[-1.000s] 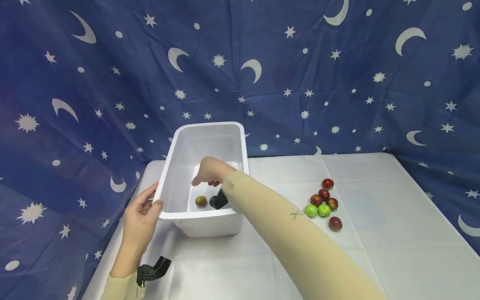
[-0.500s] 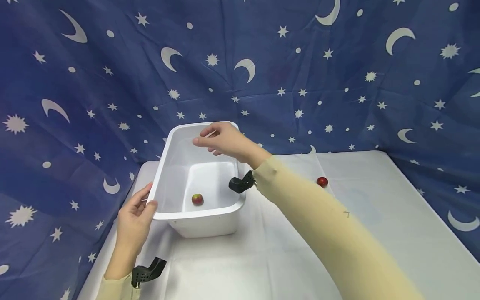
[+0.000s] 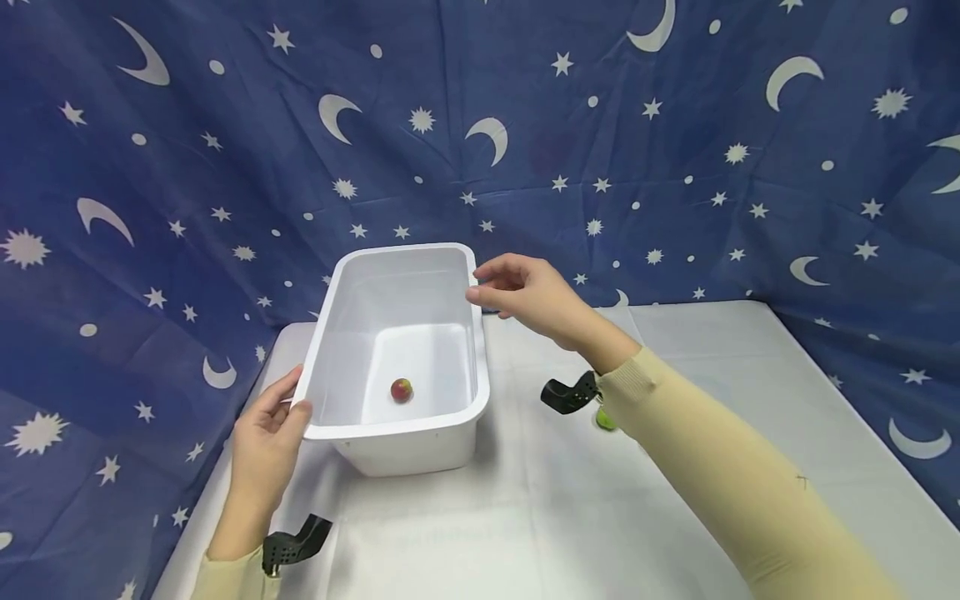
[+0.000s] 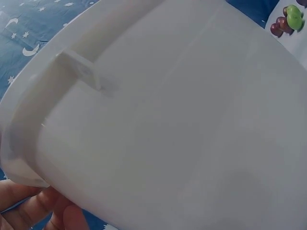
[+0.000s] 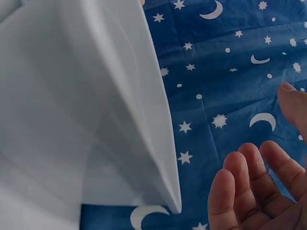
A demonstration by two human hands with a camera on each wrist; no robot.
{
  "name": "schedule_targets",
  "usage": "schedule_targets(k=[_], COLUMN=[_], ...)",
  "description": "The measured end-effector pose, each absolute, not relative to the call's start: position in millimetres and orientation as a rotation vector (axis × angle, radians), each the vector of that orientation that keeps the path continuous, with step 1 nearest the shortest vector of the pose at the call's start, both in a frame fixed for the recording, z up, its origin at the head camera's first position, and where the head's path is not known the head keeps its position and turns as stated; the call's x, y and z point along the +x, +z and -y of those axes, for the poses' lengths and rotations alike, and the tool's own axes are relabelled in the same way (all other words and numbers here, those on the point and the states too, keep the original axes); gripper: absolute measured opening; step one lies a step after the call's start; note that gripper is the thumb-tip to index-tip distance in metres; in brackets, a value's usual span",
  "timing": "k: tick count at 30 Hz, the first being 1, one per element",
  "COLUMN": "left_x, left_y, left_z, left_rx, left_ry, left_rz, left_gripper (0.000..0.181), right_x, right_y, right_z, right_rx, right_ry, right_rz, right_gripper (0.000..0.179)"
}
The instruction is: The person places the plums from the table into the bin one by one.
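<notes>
A white plastic tub point(image 3: 397, 430) stands on the table. My left hand point(image 3: 266, 442) grips its rim at the near left corner, the thumb on top; in the left wrist view curled fingers point(image 4: 29, 206) show at the rim's edge. Inside the tub, on its floor, lies one small red-and-green apple point(image 3: 401, 390). My right hand point(image 3: 540, 300) hovers at the tub's right rim with fingers loosely bent and nothing held. In the right wrist view that hand's fingers point(image 5: 254, 182) appear apart from the tub wall point(image 5: 124, 100).
A green fruit point(image 3: 605, 419) peeks out below my right sleeve point(image 3: 720, 467), which hides others. The left wrist view shows green point(image 4: 294, 18) and dark red fruits point(image 4: 277, 29) on the white cloth. A blue star-patterned curtain point(image 3: 525, 100) hangs behind the table.
My right hand has risen out of the tub and moved right, past its rim, with nothing held. The apple in the tub has rolled slightly. The left hand keeps its grip.
</notes>
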State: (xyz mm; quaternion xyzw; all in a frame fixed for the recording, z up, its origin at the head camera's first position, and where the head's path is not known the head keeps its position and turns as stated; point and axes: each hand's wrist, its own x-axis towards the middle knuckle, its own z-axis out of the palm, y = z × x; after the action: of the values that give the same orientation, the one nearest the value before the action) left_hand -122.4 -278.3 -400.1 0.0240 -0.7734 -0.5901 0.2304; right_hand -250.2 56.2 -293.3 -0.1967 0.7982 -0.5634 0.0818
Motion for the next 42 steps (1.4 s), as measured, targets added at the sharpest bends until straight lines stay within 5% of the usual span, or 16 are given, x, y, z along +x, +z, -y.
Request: schedule_targets(k=[16,30,42], left_x=[-118.2,-123.9,-122.5], left_y=[-401.2,-397.1,-402.6], left_z=[279.5,275.0,279.6], left_rx=[0.075,0.067,0.055], left_ry=[-1.630,-1.671,-1.710], left_rz=[2.136,2.116,2.083], left_gripper=[0.045,0.045,0.043], right_x=[-200.7,-212.8,-217.4], right_y=[-357.2,-444.2,-480.2], right_z=[-142.5,-252.9,-295.7], right_rx=[-0.322,-0.027,0.092], right_ry=[-1.831,-1.467,-1.342], right_rz=[-2.561,-2.626,-2.474], right_gripper=[0.051,0.062,0.079])
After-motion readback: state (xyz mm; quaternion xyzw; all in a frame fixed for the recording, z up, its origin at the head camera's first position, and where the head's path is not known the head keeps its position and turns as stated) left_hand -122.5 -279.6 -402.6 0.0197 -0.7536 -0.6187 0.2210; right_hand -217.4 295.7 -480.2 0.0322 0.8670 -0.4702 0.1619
